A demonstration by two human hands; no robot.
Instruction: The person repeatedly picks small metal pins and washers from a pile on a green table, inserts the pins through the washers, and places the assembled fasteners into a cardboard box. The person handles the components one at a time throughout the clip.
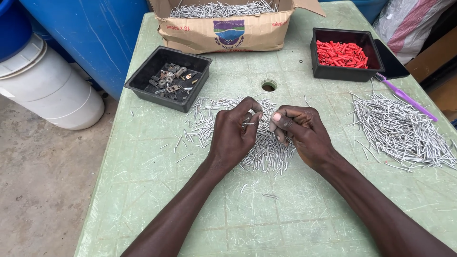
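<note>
My left hand (234, 133) pinches a thin metal pin (248, 123) between thumb and fingertips, just above the loose pile of pins (266, 152) in the middle of the green tabletop (143, 190). My right hand (300, 131) sits just beside it, fingers curled closed; whether they grip a pin I cannot tell. A black tray of metal bits (169, 78) lies to the left, a black tray of red caps (343, 54) and a second pin heap (400, 128) to the right.

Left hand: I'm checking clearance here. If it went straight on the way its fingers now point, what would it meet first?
The left hand points right, holding thin metal pins. It would most likely meet the right hand first, whose fingertips sit just across a narrow gap; depth is unclear.
</note>
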